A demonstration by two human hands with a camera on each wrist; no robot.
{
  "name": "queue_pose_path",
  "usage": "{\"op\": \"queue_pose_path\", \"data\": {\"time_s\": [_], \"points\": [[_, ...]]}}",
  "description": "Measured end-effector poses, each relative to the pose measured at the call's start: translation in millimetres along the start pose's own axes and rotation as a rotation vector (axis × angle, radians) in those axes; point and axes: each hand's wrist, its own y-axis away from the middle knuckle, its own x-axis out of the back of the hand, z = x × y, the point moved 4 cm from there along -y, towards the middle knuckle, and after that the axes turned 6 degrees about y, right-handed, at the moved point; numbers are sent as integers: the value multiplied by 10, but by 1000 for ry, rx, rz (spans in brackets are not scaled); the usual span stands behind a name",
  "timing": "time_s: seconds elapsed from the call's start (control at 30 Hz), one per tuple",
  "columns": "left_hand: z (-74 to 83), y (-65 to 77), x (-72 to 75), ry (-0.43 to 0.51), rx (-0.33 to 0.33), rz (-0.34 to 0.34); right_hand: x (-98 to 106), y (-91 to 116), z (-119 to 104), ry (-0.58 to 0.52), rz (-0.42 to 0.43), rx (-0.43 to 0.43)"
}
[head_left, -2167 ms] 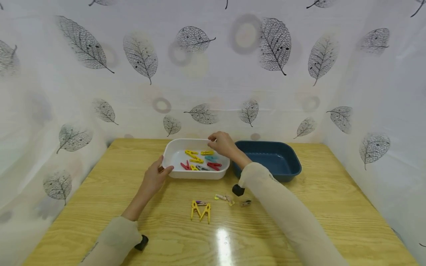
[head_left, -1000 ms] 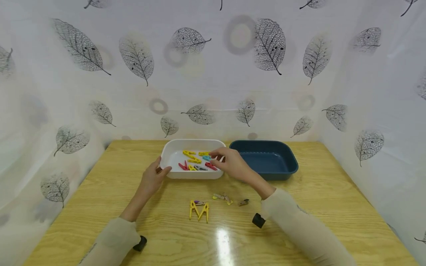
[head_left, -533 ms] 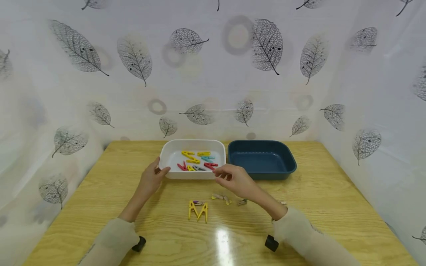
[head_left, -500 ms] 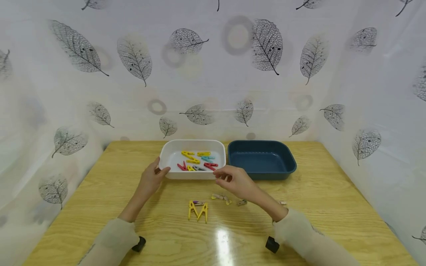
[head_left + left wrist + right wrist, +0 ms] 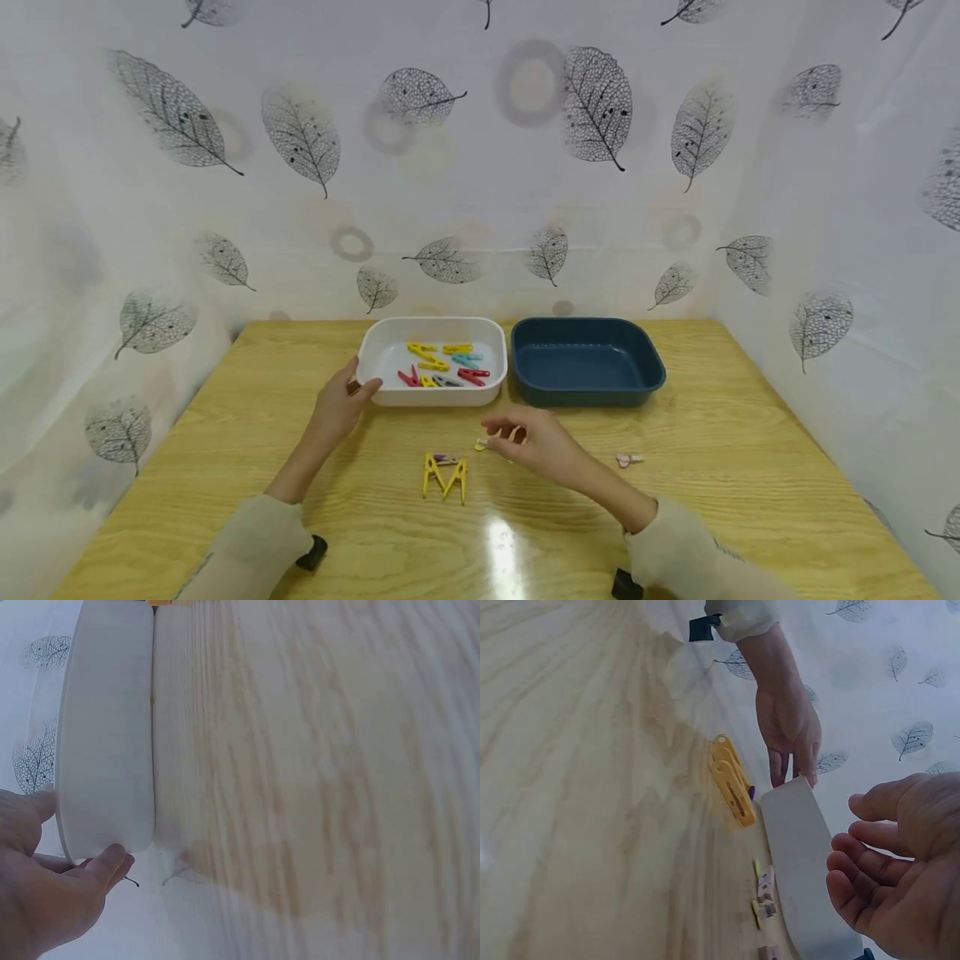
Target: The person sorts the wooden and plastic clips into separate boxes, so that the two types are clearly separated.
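Note:
My left hand (image 5: 341, 404) grips the left end of the white tray (image 5: 435, 398), thumb at the front wall. The left wrist view also shows the fingertips against its wall. In the tray lie several plastic clothespins: yellow (image 5: 433, 364), red (image 5: 472, 377), blue (image 5: 467, 360) and grey (image 5: 447, 381). My right hand (image 5: 543, 446) hovers in front of the trays, fingers loosely bent, with nothing in them. Below it lie small clothespins, one yellow-tipped (image 5: 481, 445); the hand hides others in the head view. The right wrist view shows these small clothespins (image 5: 765, 894) beside the tray.
A dark blue tray (image 5: 588, 397) stands right of the white one. Nearer on the table lie two yellow clothespins (image 5: 457, 477) and a purple-tipped one (image 5: 446, 459). A small pinkish clothespin (image 5: 628, 460) lies to the right. A leaf-patterned curtain (image 5: 450, 183) rises behind the table.
My right hand has come from above the white tray towards the front, over the small clothespins. The pinkish clothespin has come out from behind the right arm. My left hand keeps its grip.

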Motion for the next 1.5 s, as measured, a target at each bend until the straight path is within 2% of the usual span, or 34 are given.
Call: {"op": "queue_pose_path", "data": {"time_s": [0.27, 0.57, 0.83, 1.03, 1.33, 1.5], "points": [[2, 3, 3, -9, 4, 2, -185, 84, 34, -14, -48, 37], [-6, 1, -2, 0, 7, -3, -321, 112, 18, -19, -111, -14], [-5, -5, -7, 4, 8, -3, -427, 103, 24, -13, -130, -55], [4, 5, -5, 2, 7, -1, -470, 75, -14, -23, -151, -35], [8, 11, -1, -6, -6, -2, -569, -39, -19, 37, -143, 7], [8, 5, -6, -12, -10, -4, -607, -75, -40, 74, -115, -20]]}}
